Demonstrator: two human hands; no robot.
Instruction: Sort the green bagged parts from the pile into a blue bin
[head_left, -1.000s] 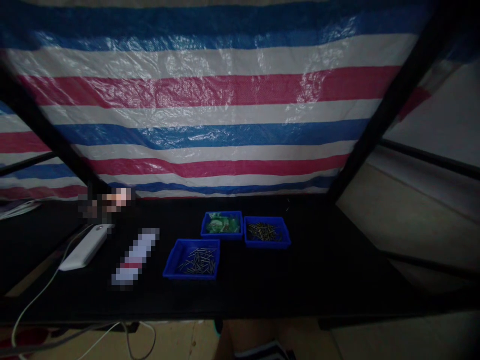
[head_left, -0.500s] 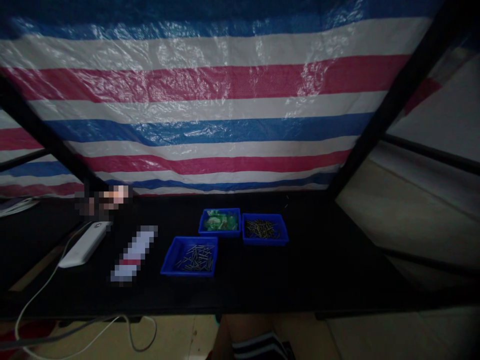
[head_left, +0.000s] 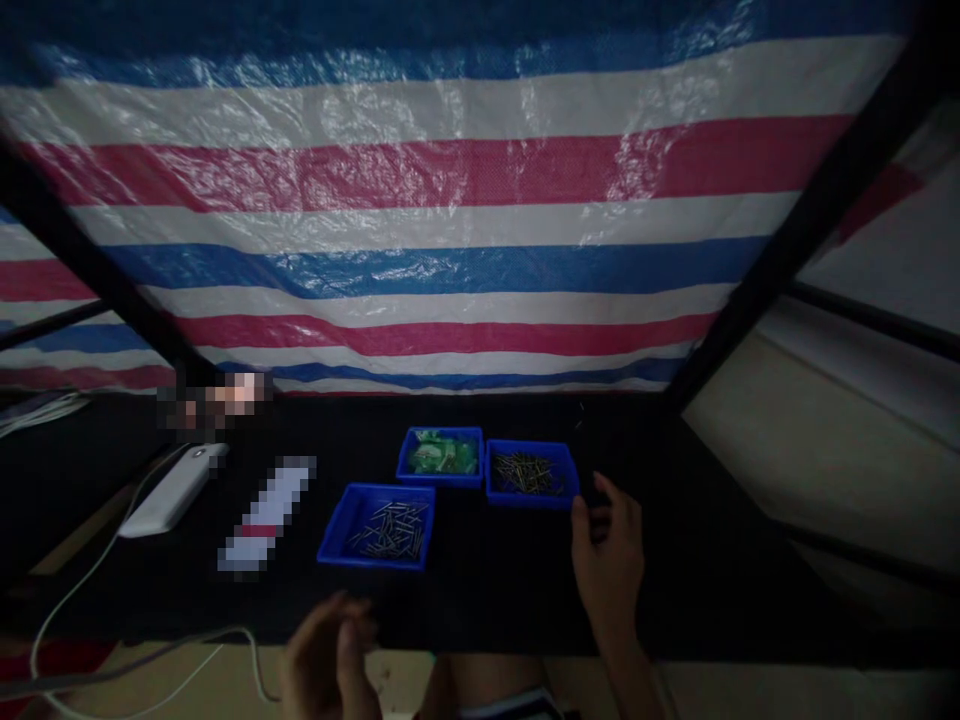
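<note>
My right hand (head_left: 611,540) is just right of a blue tray (head_left: 536,500) that holds a heap of dull brassy screws or nails (head_left: 525,472); thumb and fingers are curved and apart, with nothing seen between them. At the table's front edge, my left hand (head_left: 330,645) is raised, slightly blurred, its thumb apart from the bent fingers and no object visible in it. The nearest thing beyond it is another blue tray (head_left: 330,545) with silvery nail-like pieces (head_left: 394,528). Behind that, a third blue tray (head_left: 403,470) contains green plastic packets (head_left: 442,455).
The black table (head_left: 495,590) has a white power strip (head_left: 172,490) at left, with a white cable (head_left: 56,610) looping over the front edge. A blurred-out pale strip (head_left: 270,510) lies beside it. Striped sheeting (head_left: 450,270) hangs behind, between black frame posts (head_left: 795,220).
Both my hands have come into view from below, the right one reaching beside the screw tray. The camera view has shifted slightly; the trays look unmoved.
</note>
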